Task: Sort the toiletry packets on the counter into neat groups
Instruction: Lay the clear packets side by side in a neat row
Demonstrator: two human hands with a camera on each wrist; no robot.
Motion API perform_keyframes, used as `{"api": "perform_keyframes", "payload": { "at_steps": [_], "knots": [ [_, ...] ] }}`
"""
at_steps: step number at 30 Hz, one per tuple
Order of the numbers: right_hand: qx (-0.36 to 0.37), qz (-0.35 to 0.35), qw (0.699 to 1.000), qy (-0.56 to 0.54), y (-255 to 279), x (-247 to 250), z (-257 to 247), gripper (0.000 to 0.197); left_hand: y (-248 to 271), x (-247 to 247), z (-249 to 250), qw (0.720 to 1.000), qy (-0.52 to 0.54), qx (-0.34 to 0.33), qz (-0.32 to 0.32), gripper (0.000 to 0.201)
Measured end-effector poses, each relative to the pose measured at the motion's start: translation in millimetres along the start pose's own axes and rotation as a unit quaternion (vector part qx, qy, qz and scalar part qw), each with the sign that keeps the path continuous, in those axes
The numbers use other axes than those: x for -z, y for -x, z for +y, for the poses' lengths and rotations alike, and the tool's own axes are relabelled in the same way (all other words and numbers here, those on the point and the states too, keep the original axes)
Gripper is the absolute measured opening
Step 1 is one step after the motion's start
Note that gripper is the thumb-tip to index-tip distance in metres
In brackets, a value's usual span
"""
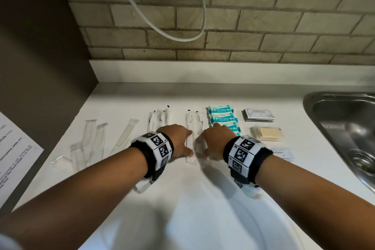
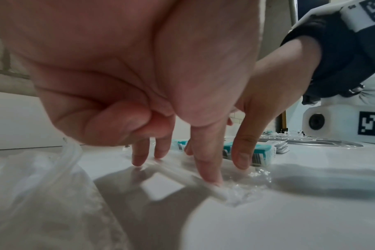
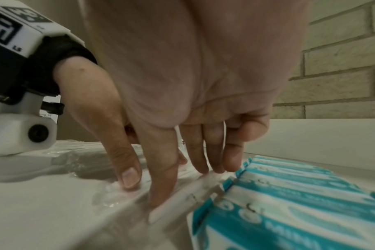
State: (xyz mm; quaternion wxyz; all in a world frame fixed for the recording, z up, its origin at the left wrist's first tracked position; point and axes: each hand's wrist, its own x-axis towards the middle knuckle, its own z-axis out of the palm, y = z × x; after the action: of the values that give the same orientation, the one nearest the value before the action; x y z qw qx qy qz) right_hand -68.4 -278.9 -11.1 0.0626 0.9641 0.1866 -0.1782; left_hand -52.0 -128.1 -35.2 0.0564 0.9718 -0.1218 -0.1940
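My left hand (image 1: 178, 142) lies low over the white counter (image 1: 182, 199) with its fingers straight and pointing down; the thumb and two fingertips (image 2: 212, 179) press on a long clear toothbrush packet (image 1: 190, 138) lying flat in front of me. My right hand (image 1: 216, 141) is spread the same way just beside it, fingers extended (none curled round anything), their tips (image 3: 161, 199) pressing on the packets next to the teal wipe packs (image 1: 223, 117), which sit in a row touching one another. Right of those lie a stack of shampoo sachets (image 1: 258, 114), tan soap bars (image 1: 265, 133) and a toothpaste sachet (image 1: 283, 153). More clear packets (image 1: 91, 140) lie loosely fanned out to my left.
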Motion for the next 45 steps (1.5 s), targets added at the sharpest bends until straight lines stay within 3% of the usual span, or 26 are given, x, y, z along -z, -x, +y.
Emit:
{"api": "perform_keyframes", "payload": {
  "at_steps": [8, 11, 13, 15, 18, 21, 27, 37, 41, 45],
  "knots": [
    [-0.015, 0.004, 0.999, -0.039, 2, 1, -3, 0.044, 8, 5, -3, 0.999, 0.038, -0.022, 0.020, 0.074],
    [-0.013, 0.048, 0.997, -0.055, -1, 6, -10, 0.044, 19, 15, -15, 0.990, 0.113, -0.002, 0.087, 0.049],
    [0.013, 0.082, 0.994, -0.065, -6, 9, -19, 0.045, 23, 21, -32, 0.986, 0.091, 0.022, 0.136, 0.033],
    [0.056, 0.100, 0.991, -0.074, -12, 12, -32, 0.049, 25, 23, -54, 0.986, 0.069, 0.049, 0.143, 0.026],
    [0.107, 0.098, 0.987, -0.066, -25, 14, -55, 0.061, 27, 15, -81, 0.991, 0.052, 0.077, 0.096, 0.032],
    [0.101, 0.067, 0.992, -0.026, -38, 12, -71, 0.066, 30, 6, -92, 0.997, 0.002, 0.049, 0.054, 0.043],
    [0.082, 0.031, 0.996, 0.030, -44, 0, -66, 0.057, 30, 2, -106, 0.999, -0.028, 0.005, 0.028, 0.064],
    [0.056, 0.040, 0.998, -0.005, -42, 8, -58, 0.065, 25, 6, -105, 0.996, 0.017, -0.044, 0.071, 0.067],
    [0.030, 0.031, 0.999, 0.000, -41, 13, -56, 0.075, 26, 5, -96, 0.996, -0.070, -0.056, 0.023, 0.071],
    [0.016, 0.003, 1.000, 0.012, -41, 6, -56, 0.071, 24, 6, -91, 0.995, -0.085, -0.050, 0.004, 0.070]
  ]
}}
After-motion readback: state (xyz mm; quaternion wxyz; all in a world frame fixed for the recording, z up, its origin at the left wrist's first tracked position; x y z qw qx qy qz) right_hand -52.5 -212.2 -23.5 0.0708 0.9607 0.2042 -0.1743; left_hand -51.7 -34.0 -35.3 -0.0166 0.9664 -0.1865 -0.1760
